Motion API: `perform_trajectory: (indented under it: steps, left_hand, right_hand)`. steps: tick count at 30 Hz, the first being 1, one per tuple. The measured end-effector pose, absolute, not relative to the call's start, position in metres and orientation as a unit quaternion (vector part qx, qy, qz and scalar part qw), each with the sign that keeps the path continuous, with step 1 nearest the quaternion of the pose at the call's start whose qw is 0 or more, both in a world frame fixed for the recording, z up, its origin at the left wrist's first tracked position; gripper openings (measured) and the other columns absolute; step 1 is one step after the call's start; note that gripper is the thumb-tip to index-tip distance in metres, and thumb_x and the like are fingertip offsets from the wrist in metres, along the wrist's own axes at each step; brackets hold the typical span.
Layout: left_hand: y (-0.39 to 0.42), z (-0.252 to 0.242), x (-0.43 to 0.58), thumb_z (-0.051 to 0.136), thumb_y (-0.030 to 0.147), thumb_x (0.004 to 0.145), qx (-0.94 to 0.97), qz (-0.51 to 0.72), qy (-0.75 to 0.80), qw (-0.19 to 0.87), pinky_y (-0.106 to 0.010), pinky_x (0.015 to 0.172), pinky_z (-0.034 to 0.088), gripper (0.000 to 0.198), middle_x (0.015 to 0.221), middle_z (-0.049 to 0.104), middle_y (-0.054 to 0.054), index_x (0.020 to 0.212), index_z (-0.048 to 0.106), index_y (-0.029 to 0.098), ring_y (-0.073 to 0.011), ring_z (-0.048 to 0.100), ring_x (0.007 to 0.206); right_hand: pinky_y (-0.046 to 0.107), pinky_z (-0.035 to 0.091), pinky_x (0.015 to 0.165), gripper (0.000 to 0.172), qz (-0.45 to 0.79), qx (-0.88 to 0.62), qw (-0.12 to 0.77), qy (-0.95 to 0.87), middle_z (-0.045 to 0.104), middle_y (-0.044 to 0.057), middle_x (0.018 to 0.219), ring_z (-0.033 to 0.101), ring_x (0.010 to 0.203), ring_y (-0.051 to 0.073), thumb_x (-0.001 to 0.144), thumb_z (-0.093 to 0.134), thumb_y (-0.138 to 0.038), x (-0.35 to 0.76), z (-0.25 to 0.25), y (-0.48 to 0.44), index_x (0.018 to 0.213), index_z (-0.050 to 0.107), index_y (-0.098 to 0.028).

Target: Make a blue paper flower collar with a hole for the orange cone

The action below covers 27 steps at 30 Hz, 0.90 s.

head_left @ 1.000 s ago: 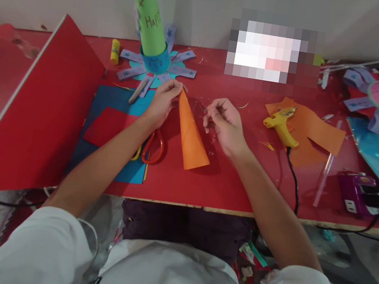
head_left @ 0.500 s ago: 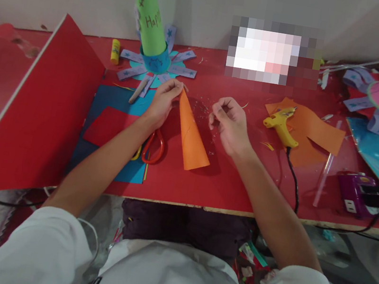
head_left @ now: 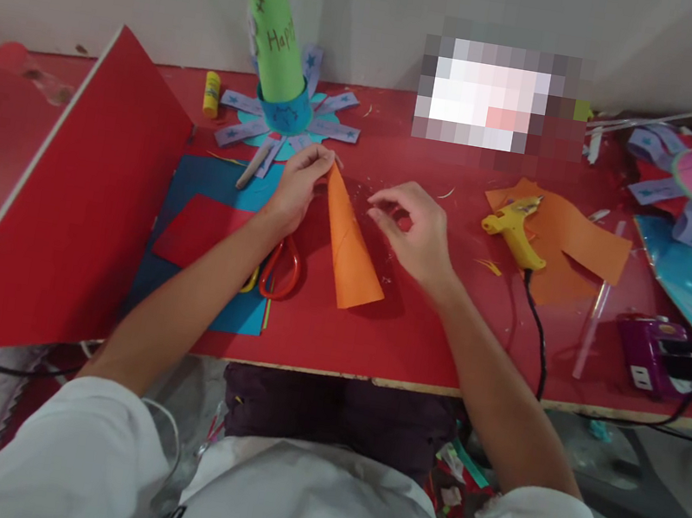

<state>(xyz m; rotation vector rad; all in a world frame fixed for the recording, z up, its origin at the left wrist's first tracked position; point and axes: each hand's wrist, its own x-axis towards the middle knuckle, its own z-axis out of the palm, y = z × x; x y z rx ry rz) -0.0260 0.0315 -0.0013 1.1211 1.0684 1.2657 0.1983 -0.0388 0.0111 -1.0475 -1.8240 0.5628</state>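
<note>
An orange paper cone (head_left: 350, 246) lies on the red table (head_left: 413, 331), tip pointing away from me. My left hand (head_left: 297, 186) pinches the cone's tip with closed fingers. Just right of the cone my right hand (head_left: 413, 230) hovers, its fingers loosely stretched toward the cone and holding nothing I can see. Red-handled scissors (head_left: 280, 270) lie under my left forearm on blue paper (head_left: 213, 185).
A yellow glue gun (head_left: 514, 229) rests on orange paper (head_left: 576, 239) at right, its black cord running to the front edge. A green tube on a paper flower base (head_left: 281, 65) stands behind. A big red board (head_left: 65, 206) leans at left. A purple power strip (head_left: 651, 347) sits far right.
My right hand has uncurled from a loose pinch and reached slightly left toward the cone. The left hand and the cone stay where they were.
</note>
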Motion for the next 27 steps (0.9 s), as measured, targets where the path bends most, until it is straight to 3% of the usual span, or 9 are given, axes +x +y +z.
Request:
perform_trajectory:
  steps: [6, 21, 27]
  left_hand:
    - [0.033, -0.004, -0.026, 0.078, 0.048, 0.099, 0.477, 0.541, 0.451, 0.526, -0.025, 0.064, 0.051, 0.033, 0.084, 0.065, -0.002, 0.08, 0.066, 0.023, -0.0136, 0.061, 0.071]
    - [0.033, -0.004, -0.023, 0.078, 0.047, 0.101, 0.496, 0.54, 0.443, 0.516, -0.028, 0.063, 0.043, 0.035, 0.079, 0.057, 0.0, 0.08, 0.064, 0.023, -0.0128, 0.054, 0.068]
    - [0.036, -0.011, -0.027, 0.079, 0.055, 0.098, 0.511, 0.533, 0.448, 0.504, -0.027, 0.061, 0.045, 0.039, 0.08, 0.059, -0.001, 0.08, 0.065, 0.024, -0.0135, 0.056, 0.069]
  right_hand:
    - [0.046, 0.058, 0.101, 0.017, 0.147, -0.4, 0.388, -0.817, 0.078, 0.01, 0.113, 0.072, 0.111, 0.029, 0.109, 0.064, -0.036, 0.188, 0.002, -0.047, 0.113, 0.077, -0.025]
    - [0.045, 0.059, 0.098, 0.016, 0.085, -0.417, 0.386, -0.818, 0.077, 0.009, 0.114, 0.072, 0.111, 0.028, 0.111, 0.062, -0.034, 0.185, 0.003, -0.051, 0.115, 0.076, -0.026]
    - [0.044, 0.059, 0.095, 0.019, 0.089, -0.427, 0.379, -0.816, 0.077, 0.01, 0.112, 0.072, 0.108, 0.028, 0.112, 0.059, -0.033, 0.183, 0.006, -0.053, 0.111, 0.076, -0.025]
